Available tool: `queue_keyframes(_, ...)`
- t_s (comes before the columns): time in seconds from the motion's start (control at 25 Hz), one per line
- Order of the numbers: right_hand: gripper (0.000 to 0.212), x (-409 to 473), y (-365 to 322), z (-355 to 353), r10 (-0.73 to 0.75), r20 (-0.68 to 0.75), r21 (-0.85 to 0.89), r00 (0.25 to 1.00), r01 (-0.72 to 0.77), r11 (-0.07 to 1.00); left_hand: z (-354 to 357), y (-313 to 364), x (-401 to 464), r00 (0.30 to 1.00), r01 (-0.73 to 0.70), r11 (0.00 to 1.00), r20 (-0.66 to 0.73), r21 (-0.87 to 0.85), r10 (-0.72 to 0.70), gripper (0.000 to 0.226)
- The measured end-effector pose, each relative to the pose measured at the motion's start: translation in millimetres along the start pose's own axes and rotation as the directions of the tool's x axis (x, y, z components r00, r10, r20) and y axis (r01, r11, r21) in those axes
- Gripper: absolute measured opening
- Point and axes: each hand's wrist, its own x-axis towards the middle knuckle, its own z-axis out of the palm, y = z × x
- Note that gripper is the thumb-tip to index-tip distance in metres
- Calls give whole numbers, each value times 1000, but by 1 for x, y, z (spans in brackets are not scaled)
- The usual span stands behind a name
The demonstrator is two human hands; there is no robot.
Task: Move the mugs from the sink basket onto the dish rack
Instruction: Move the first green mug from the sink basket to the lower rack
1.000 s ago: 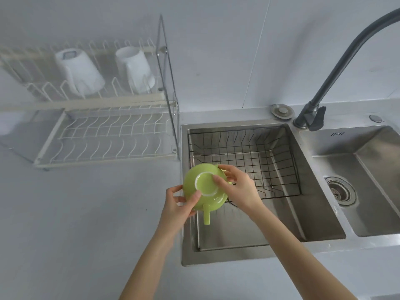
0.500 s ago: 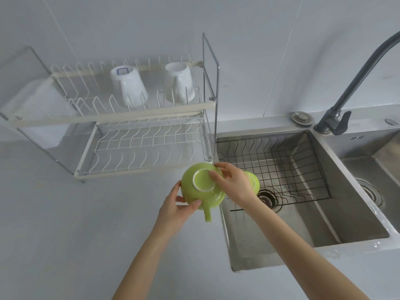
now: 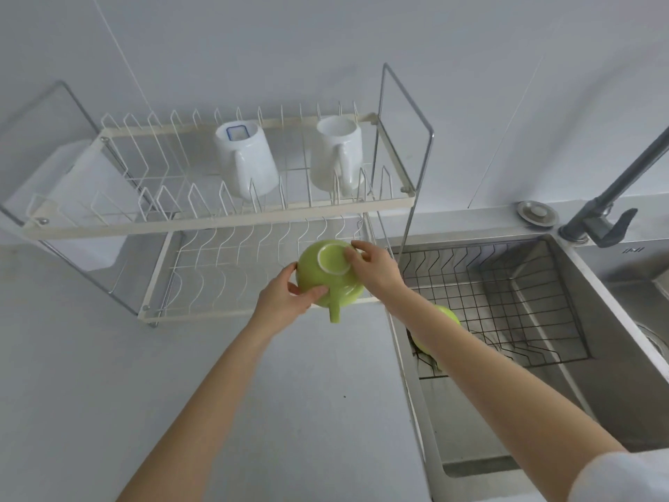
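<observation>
Both hands hold a green mug (image 3: pixel 327 275) upside down, its white base ring up and its handle pointing toward me. My left hand (image 3: pixel 286 302) grips its near left side; my right hand (image 3: pixel 376 271) rests on its base and right side. The mug hovers over the front right corner of the dish rack's lower tier (image 3: pixel 224 277). A second green mug (image 3: pixel 447 317) lies in the wire sink basket (image 3: pixel 506 302), mostly hidden behind my right forearm. Two white mugs (image 3: pixel 249 161) (image 3: pixel 336 154) stand upside down on the rack's upper tier (image 3: pixel 217 215).
A dark faucet (image 3: pixel 608 208) rises at the right behind the steel sink (image 3: pixel 586 411). A round drain plug (image 3: pixel 537 211) sits on the ledge behind the sink. A white container (image 3: pixel 83 197) hangs at the rack's left end. Grey countertop (image 3: pixel 108 393) stretches in front of the rack.
Both hands have carried the green mug left and away from the sink, up to the rack's lower tier. The view has swung left, and the second green mug came into sight.
</observation>
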Motion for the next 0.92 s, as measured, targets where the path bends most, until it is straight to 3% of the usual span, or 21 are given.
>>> queue_keyframes(0.12,45,24,-11,7,5,14,-70,1000,-4,998,-10,4,30,999,14,1000,39,8,-14,71)
queue_keyframes(0.24,41,47,-15,15,36,-4,-34,999,-36,999,-10,5,51,998,20,999,52,28,-21,71)
queue_keyframes(0.36,16,63,-12,22,93,-32,5,995,-93,996,-7,5,63,999,27,999,26,41,-28,71)
queue_keyframes(0.48,24,71,-8,23,118,-55,-9,992,-118,993,-7,3,73,999,12,995,44,98,-17,69)
queue_keyframes(0.68,33,68,-5,28,29,-36,-133,999,-34,991,0,-4,82,998,35,976,47,215,-46,68)
queue_keyframes(0.92,40,67,3,25,-22,-50,-145,998,14,989,9,-1,84,996,13,963,78,269,-35,69)
